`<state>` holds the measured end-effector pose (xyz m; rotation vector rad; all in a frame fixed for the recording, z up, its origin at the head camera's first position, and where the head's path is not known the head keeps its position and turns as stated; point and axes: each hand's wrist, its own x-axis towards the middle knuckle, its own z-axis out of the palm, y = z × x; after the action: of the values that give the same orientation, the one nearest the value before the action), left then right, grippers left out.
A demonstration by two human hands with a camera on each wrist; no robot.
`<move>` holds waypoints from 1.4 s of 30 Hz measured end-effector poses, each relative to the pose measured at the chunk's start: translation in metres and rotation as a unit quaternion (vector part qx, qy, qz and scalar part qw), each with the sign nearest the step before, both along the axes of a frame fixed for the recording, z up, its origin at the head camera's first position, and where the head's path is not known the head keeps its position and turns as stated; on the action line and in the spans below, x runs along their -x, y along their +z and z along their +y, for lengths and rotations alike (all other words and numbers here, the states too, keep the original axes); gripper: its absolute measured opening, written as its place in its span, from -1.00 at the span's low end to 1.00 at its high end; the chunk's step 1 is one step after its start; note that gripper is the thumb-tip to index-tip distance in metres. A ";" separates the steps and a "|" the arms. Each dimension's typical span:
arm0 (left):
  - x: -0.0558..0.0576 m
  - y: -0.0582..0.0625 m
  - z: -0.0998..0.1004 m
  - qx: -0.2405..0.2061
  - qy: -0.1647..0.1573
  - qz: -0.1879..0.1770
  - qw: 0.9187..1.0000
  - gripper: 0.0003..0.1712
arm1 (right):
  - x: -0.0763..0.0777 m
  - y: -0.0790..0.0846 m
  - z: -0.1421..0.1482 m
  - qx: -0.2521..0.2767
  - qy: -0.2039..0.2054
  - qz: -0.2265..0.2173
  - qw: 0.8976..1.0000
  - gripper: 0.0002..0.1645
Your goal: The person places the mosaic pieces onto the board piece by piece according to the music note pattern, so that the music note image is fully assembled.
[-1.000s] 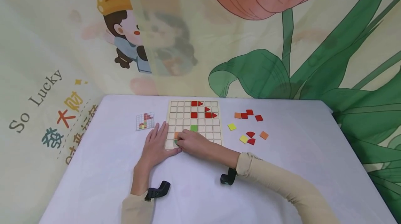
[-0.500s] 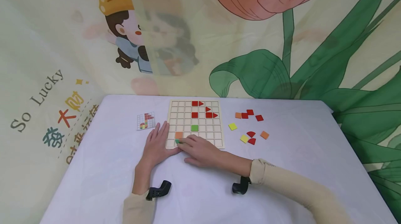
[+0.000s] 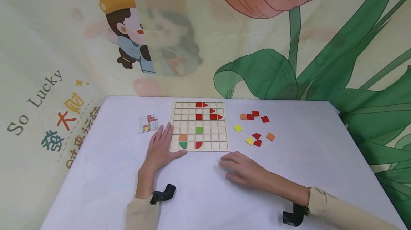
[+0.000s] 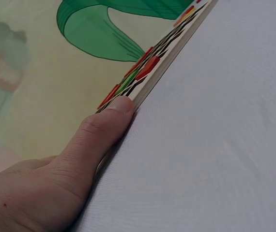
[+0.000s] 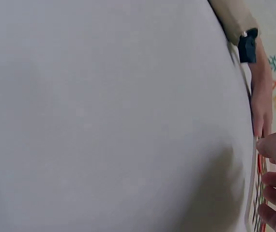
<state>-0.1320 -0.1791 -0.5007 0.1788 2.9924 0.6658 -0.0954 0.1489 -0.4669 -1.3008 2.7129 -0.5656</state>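
Observation:
A pale grid board (image 3: 213, 140) lies on the table. My left hand (image 3: 158, 150) rests at its near left corner, fingers along the left side. In the left wrist view the thumb (image 4: 106, 123) touches the board's edge. On the board sit a green quarter-circle tile (image 3: 183, 145), an orange square tile (image 3: 183, 137), a red quarter-circle tile (image 3: 198, 145) and a green square tile (image 3: 199, 130). Red squares and triangles (image 3: 205, 105) are in the far rows. My right hand (image 3: 245, 171), loosely bent and holding nothing, is just off the board's near right corner.
A small printed pattern card (image 3: 149, 123) lies left of the board. Right of it are scattered loose tiles: red squares (image 3: 265, 119), orange squares (image 3: 270, 136), yellow squares (image 3: 238, 128) and red quarter circles (image 3: 257, 136). A patterned cloth backdrop (image 3: 179, 87) hangs behind the table.
My right hand has let go of the green quarter circle and moved right and nearer, off the board. This uncovers the red quarter circle in the near row. My left hand stays put.

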 end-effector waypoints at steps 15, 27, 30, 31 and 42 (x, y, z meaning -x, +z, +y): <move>0.000 -0.002 0.000 0.000 -0.002 0.009 1.000 0.26 | 0.008 0.008 0.054 -0.005 -0.113 0.035 0.993 -0.41; 0.000 -0.002 0.000 -0.008 -0.001 0.008 1.000 0.25 | 0.022 0.014 0.056 -0.020 -0.105 0.058 0.993 -0.37; 0.000 -0.002 0.001 -0.012 -0.001 0.004 1.000 0.25 | 0.029 0.019 0.058 -0.027 -0.104 0.063 0.992 -0.38; 0.000 -0.002 0.001 -0.012 0.000 0.004 1.000 0.25 | 0.032 0.020 0.058 -0.032 -0.107 0.062 0.992 -0.38; 0.002 -0.003 0.001 -0.013 0.000 0.005 1.000 0.26 | 0.095 0.026 0.089 -0.083 -0.194 0.018 0.977 -0.38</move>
<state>-0.1335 -0.1782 -0.5036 0.1827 2.9939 0.7051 -0.1902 0.2378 -0.4410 -0.7534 2.9849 -0.3317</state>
